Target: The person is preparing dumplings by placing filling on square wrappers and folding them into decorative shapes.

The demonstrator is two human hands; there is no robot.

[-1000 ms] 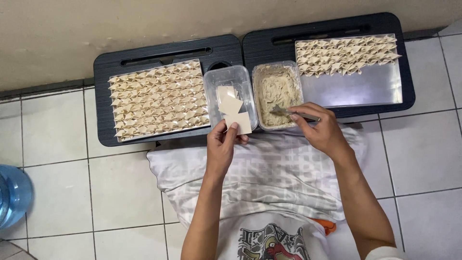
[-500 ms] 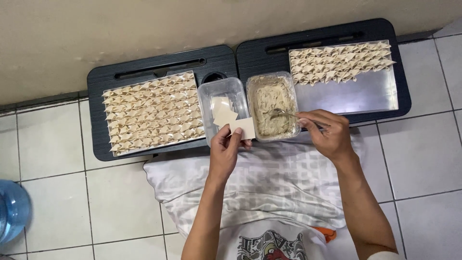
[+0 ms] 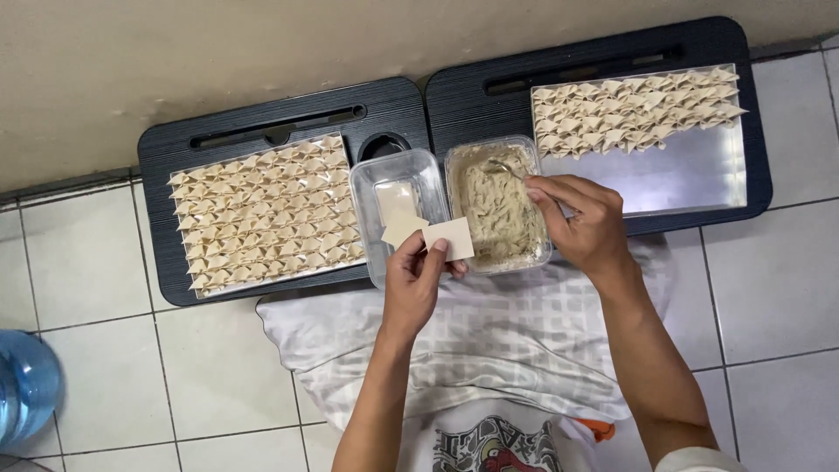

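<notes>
My left hand (image 3: 413, 281) pinches a square dough wrapper (image 3: 450, 237) by its edge, with a second wrapper (image 3: 400, 229) fanned out just behind it. Both hover over the near rim of a clear plastic tub (image 3: 384, 179) that holds a few more wrappers. My right hand (image 3: 584, 224) grips a metal spoon (image 3: 507, 168) whose bowl dips into the pale minced filling (image 3: 496, 214) in the neighbouring clear tub (image 3: 456, 163). The two hands are a short way apart.
Two dark lap tables (image 3: 262, 122) stand side by side against the wall. Each carries a metal tray of several folded dumplings, left (image 3: 262, 214) and right (image 3: 634, 105). A checked cloth (image 3: 489, 350) covers my lap. A blue water bottle (image 3: 24, 385) stands at the far left.
My right hand has moved the spoon from the tub's near side toward its far end, in the filling. My left hand stays in place holding the wrappers.
</notes>
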